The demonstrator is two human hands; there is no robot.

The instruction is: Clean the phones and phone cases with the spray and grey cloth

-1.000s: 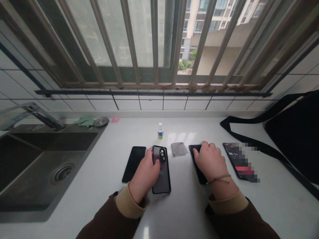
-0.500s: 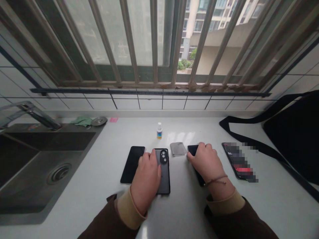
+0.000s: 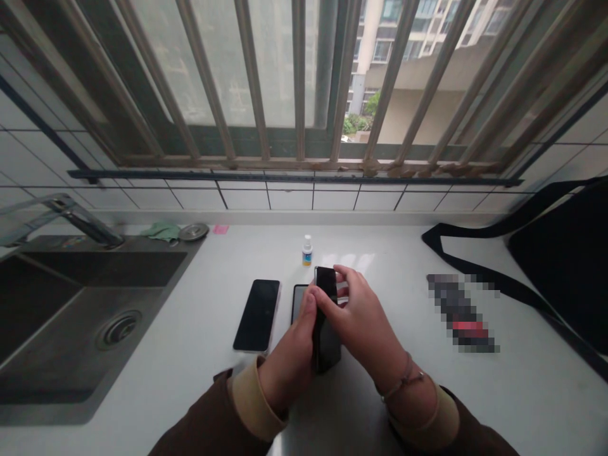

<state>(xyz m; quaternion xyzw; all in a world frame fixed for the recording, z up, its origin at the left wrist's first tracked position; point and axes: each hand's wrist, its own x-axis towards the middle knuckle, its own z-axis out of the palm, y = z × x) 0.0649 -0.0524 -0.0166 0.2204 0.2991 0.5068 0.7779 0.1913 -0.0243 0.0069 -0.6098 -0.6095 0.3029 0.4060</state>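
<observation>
Both hands are closed on a black smartphone (image 3: 329,345), lifted and tilted over the counter. My left hand (image 3: 294,348) grips its left edge, thumb near the upper part. My right hand (image 3: 358,310) pinches it from the right, with thumb and fingers at the upper half. Partly hidden behind the hands is a black-edged phone case (image 3: 298,299); I cannot tell which side faces up. Left of the hands, a second phone (image 3: 257,315) lies flat with its dark screen up. The grey folded cloth is hidden by the right hand.
A small white-capped bottle (image 3: 307,252) stands behind the hands. At right lies a blurred phone (image 3: 460,313) beside a black bag (image 3: 565,253) and its strap. A sink (image 3: 52,348) with faucet (image 3: 88,220) is at left; a metal drain lid (image 3: 194,232) sits at its corner.
My right hand has brought the black phone up and left from the counter. My left hand has moved from the phone case onto this phone.
</observation>
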